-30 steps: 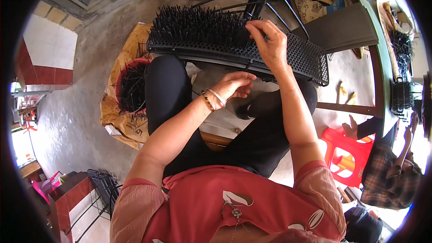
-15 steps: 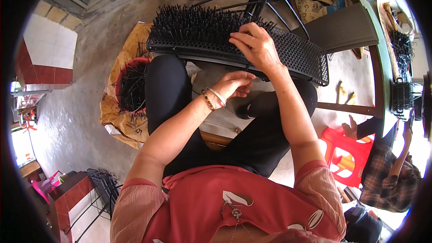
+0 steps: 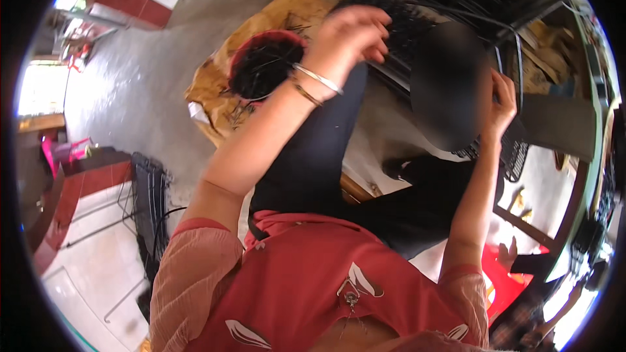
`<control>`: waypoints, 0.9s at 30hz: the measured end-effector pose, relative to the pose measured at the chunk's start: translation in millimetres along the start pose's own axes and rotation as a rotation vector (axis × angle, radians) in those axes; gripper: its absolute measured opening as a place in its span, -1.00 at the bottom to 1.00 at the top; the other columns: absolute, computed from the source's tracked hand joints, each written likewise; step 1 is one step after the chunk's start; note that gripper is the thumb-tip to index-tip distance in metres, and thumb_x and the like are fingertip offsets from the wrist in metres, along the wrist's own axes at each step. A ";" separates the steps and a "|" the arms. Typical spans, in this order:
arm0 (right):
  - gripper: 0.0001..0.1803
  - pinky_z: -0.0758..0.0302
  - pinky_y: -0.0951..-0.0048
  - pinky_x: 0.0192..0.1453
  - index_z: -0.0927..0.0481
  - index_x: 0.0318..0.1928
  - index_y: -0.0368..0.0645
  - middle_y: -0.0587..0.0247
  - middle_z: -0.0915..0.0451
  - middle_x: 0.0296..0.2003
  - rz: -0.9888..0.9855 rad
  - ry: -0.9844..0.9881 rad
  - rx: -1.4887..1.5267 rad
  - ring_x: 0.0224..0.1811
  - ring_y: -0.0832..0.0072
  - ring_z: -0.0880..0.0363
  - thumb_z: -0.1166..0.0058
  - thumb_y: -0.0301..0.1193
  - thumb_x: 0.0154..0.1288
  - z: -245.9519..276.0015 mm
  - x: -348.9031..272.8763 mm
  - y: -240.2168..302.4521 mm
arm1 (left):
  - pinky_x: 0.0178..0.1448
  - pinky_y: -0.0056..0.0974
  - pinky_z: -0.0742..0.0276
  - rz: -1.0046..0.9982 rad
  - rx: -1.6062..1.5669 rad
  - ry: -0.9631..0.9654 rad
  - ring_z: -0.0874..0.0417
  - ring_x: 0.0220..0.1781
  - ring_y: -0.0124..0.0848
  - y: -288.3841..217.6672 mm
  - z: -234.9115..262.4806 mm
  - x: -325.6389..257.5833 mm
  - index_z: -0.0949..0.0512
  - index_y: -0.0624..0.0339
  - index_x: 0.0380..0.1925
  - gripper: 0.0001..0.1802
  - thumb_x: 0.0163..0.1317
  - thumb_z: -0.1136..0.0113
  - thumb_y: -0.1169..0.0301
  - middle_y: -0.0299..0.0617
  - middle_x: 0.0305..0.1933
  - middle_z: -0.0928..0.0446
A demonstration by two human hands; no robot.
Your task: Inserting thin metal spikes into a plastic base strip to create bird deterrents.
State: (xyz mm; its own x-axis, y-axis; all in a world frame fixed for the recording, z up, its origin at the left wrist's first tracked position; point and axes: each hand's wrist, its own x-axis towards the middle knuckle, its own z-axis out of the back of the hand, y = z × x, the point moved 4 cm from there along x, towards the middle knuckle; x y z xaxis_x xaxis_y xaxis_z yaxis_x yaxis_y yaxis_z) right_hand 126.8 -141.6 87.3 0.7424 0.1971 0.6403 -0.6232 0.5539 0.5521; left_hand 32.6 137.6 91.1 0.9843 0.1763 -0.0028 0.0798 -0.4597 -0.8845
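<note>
The grey concrete floor filled the left of the view, with a crumpled yellow-brown sheet spread on it. Across the person's lap, on black trousers, lay the black perforated mat bristling with upright black spikes; it ran from beneath the raised left hand to the right hand, its middle covered by a dark blur. A red basin of loose black strands sat on the sheet, just beside the left knee.

The left hand was lifted over the spiked end of the mat, fingers curled inward with tips close together; whether they pinched a strand could not be told. Thin bangles ringed that wrist. The right hand curled at the mat's mesh edge, seemingly gripping it, though its fingers were half hidden behind the blur.

To do this well, it seemed the right hand should steady the mat firmly while the left worked one spot at a time, keeping close to the basin.

The mat's centre was masked, its far end merged into dark clutter, and the red stool at lower right was cut off by the arm.
</note>
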 end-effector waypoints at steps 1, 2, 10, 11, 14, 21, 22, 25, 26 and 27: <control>-0.88 -0.46 0.54 -0.26 -0.64 -0.24 -0.27 0.20 -0.59 -0.35 0.039 -0.018 -0.025 -0.35 0.47 -0.55 -0.15 -0.53 0.20 2.1 -0.3 -1.2 | -0.25 -0.38 -0.58 -0.085 0.007 -0.143 -0.59 -0.37 -0.45 -13.7 30.5 1.4 -0.53 0.29 -0.16 -0.79 0.20 -0.09 0.48 -0.20 -0.35 -0.55; -0.88 -0.47 0.54 -0.24 -0.64 -0.24 -0.27 0.20 -0.60 -0.33 0.077 -0.038 -0.052 -0.32 0.47 -0.56 -0.14 -0.53 0.21 5.0 -0.3 -1.6 | -0.25 -0.38 -0.58 -0.168 0.014 -0.282 -0.60 -0.37 -0.43 -27.5 61.6 1.4 -0.53 0.31 -0.18 -0.79 0.19 -0.10 0.49 -0.19 -0.36 -0.56; -0.84 -0.33 0.67 -0.46 -0.64 -0.18 -0.23 0.33 -0.58 -0.35 0.069 0.008 -0.014 -0.53 0.71 -0.40 -0.09 -0.47 0.27 -34.8 0.8 11.2 | 0.04 -0.08 -0.49 0.067 1.819 -0.580 -0.55 -0.04 -0.04 54.7 371.6 -97.0 -0.49 0.06 0.00 -0.51 -0.01 -0.24 0.26 0.05 -0.06 -0.48; -0.84 -0.31 0.67 -0.48 -0.64 -0.18 -0.23 0.35 -0.57 -0.37 0.048 0.016 -0.047 -0.55 0.72 -0.38 -0.09 -0.47 0.28 -29.5 -2.2 3.1 | 0.09 -0.06 -0.45 0.237 1.733 -0.618 -0.50 0.01 -0.02 74.5 357.9 -91.6 -0.47 0.05 0.01 -0.49 -0.02 -0.25 0.27 0.05 -0.01 -0.44; -0.83 -0.28 0.66 -0.52 -0.64 -0.16 -0.21 0.39 -0.53 -0.41 0.032 0.017 -0.081 -0.58 0.73 -0.35 -0.09 -0.45 0.28 -22.0 -3.7 -3.5 | 0.17 -0.02 -0.35 0.398 1.653 -0.630 -0.40 0.12 0.00 93.3 327.1 -92.5 -0.41 0.10 0.04 -0.39 -0.07 -0.33 0.24 0.03 0.10 -0.34; -0.84 -0.29 0.63 -0.49 -0.65 -0.16 -0.19 0.37 -0.56 -0.39 0.039 0.037 -0.155 -0.54 0.69 -0.35 -0.11 -0.45 0.26 -30.5 -1.0 -5.4 | 0.26 0.06 -0.09 0.421 2.189 -0.615 -0.13 0.33 -0.11 85.9 287.5 -60.5 -0.34 0.02 0.12 -0.14 -0.25 -0.46 0.03 -0.05 0.21 -0.21; -0.84 -0.29 0.63 -0.49 -0.65 -0.16 -0.19 0.37 -0.56 -0.39 0.036 0.037 -0.159 -0.54 0.69 -0.35 -0.11 -0.45 0.26 -30.2 -0.3 -5.6 | 0.26 0.06 -0.09 0.419 2.188 -0.609 -0.13 0.33 -0.11 83.4 281.4 -49.8 -0.34 0.02 0.12 -0.14 -0.25 -0.46 0.03 -0.05 0.21 -0.21; -0.84 -0.29 0.64 -0.49 -0.65 -0.16 -0.19 0.36 -0.57 -0.38 0.068 0.044 -0.136 -0.54 0.70 -0.35 -0.11 -0.46 0.26 -31.8 1.9 -2.3 | 0.28 0.02 -0.11 0.213 2.194 -0.237 -0.15 0.35 -0.12 93.6 277.1 -15.9 -0.31 0.11 0.13 -0.06 -0.31 -0.51 0.06 -0.08 0.20 -0.28; -0.84 -0.29 0.65 -0.49 -0.64 -0.16 -0.19 0.35 -0.57 -0.37 0.079 0.053 -0.129 -0.54 0.70 -0.36 -0.11 -0.47 0.26 -35.0 2.8 -0.1 | 0.28 0.02 -0.11 0.219 2.200 -0.244 -0.15 0.35 -0.12 100.4 288.9 -13.7 -0.31 0.11 0.13 -0.06 -0.31 -0.51 0.06 -0.08 0.20 -0.28; -0.84 -0.29 0.65 -0.49 -0.64 -0.16 -0.19 0.35 -0.57 -0.36 0.085 0.058 -0.138 -0.54 0.71 -0.36 -0.10 -0.48 0.26 -34.9 3.0 -0.6 | 0.27 0.00 -0.13 0.241 2.152 -0.131 -0.19 0.33 -0.13 109.7 289.9 -6.4 -0.28 0.11 0.15 -0.01 -0.35 -0.53 0.06 -0.09 0.17 -0.30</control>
State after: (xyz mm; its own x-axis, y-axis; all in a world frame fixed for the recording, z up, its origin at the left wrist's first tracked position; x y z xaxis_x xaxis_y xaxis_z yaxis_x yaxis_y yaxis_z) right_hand 138.0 -113.1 70.3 0.7037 0.2926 0.6474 -0.6480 0.6381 0.4159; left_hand -10.5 338.3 -141.1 0.9246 0.3661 -0.1050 -0.3541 0.9279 0.1170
